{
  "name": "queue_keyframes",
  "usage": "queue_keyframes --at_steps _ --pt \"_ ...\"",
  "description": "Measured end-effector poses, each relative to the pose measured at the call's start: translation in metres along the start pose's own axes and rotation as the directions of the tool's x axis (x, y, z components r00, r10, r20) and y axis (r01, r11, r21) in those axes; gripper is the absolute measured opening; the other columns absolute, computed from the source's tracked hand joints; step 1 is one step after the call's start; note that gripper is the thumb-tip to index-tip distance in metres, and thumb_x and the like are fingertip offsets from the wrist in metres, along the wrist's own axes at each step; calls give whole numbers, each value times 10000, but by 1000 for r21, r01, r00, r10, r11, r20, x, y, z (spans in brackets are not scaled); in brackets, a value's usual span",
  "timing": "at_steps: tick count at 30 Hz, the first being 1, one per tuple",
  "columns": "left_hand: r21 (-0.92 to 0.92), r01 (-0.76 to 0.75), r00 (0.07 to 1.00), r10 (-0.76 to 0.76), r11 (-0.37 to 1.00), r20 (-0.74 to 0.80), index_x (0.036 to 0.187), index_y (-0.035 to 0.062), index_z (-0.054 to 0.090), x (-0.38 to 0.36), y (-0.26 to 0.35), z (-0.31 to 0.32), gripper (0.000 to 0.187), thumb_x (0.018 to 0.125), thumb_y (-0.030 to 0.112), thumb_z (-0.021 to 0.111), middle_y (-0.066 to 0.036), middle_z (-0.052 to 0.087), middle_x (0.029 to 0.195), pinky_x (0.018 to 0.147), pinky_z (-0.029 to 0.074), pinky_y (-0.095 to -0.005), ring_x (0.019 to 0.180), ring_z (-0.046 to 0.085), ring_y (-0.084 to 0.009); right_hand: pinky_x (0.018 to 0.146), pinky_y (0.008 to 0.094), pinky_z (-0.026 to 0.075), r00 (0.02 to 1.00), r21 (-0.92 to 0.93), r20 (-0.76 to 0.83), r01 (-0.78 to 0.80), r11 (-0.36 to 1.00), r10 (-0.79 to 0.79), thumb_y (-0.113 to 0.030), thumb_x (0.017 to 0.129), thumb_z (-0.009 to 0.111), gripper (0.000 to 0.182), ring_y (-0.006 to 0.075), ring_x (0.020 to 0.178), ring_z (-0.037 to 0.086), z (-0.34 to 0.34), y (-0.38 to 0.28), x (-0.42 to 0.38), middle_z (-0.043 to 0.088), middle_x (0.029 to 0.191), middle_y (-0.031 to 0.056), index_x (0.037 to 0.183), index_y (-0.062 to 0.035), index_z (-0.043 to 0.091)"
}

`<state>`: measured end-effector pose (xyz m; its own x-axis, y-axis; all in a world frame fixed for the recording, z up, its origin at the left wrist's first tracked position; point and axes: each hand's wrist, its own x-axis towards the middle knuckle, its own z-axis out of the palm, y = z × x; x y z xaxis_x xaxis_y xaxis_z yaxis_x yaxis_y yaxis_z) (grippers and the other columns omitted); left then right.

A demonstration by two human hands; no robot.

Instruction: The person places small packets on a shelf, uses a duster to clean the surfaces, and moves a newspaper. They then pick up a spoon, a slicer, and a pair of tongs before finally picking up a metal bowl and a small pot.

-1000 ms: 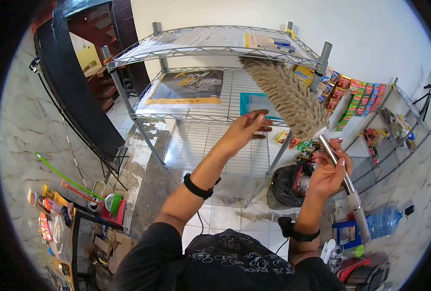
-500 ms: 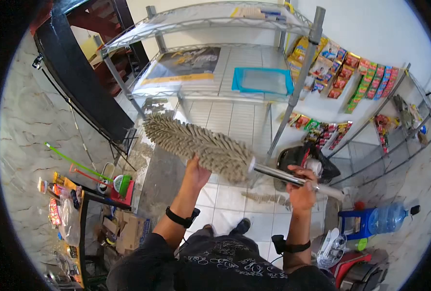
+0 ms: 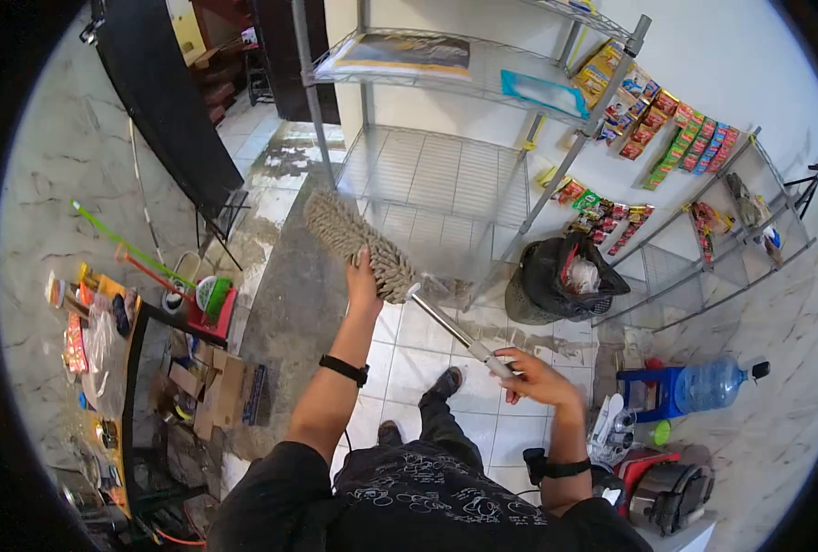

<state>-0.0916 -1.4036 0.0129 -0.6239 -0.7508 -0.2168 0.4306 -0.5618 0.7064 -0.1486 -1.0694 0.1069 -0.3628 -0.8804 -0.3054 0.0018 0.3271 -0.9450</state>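
Note:
A fluffy beige duster [image 3: 340,228] with a metal handle [image 3: 447,324] slants down to the right in front of the wire shelf rack [image 3: 320,138]. My left hand [image 3: 363,283] presses against the underside of the fluffy head, its fingers wrapped at the near edge. My right hand [image 3: 533,379] holds the grey grip at the handle's lower end, between thumb and fingers. On the rack's shelf lie a dark and yellow printed sheet [image 3: 413,53] and a blue-edged clear packet [image 3: 545,93].
A bin with a black bag [image 3: 570,281] stands right of the rack. Snack packets [image 3: 689,147] hang on the wall. A blue stool [image 3: 643,396] holds a water bottle [image 3: 708,385]. At left are a cluttered table [image 3: 137,368] and cardboard boxes [image 3: 225,386].
The duster has tilted more steeply and shifted left, with its handle end lower. My right hand has moved down and left. The view has shifted, and my feet are placed further apart.

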Motion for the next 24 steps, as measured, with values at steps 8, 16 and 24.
queue_keyframes --at_steps 8,16,24 --pt "631 -85 740 -375 771 558 1423 64 200 -86 35 9 627 883 70 518 -118 408 1348 917 412 -297 1135 485 -199 815 328 460 780 -403 -524 129 906 -343 -87 849 574 514 305 949 600 68 121 51 573 1137 207 1329 -58 394" --pt "801 -348 649 -492 486 581 1239 37 487 -112 18 2 375 875 105 547 -154 623 1043 808 482 -310 899 610 -196 879 330 409 630 -245 -773 -177 953 -81 -63 885 447 501 352 1083 524 -12 70 129 451 1291 248 1367 -20 315" --pt "795 -356 744 -366 491 559 1209 27 511 -57 14 28 348 863 59 541 -125 633 975 783 479 -278 870 599 -165 685 381 473 615 -318 -783 -264 911 -96 -7 841 400 553 382 777 599 -20 100 215 606 894 277 1380 -13 272"
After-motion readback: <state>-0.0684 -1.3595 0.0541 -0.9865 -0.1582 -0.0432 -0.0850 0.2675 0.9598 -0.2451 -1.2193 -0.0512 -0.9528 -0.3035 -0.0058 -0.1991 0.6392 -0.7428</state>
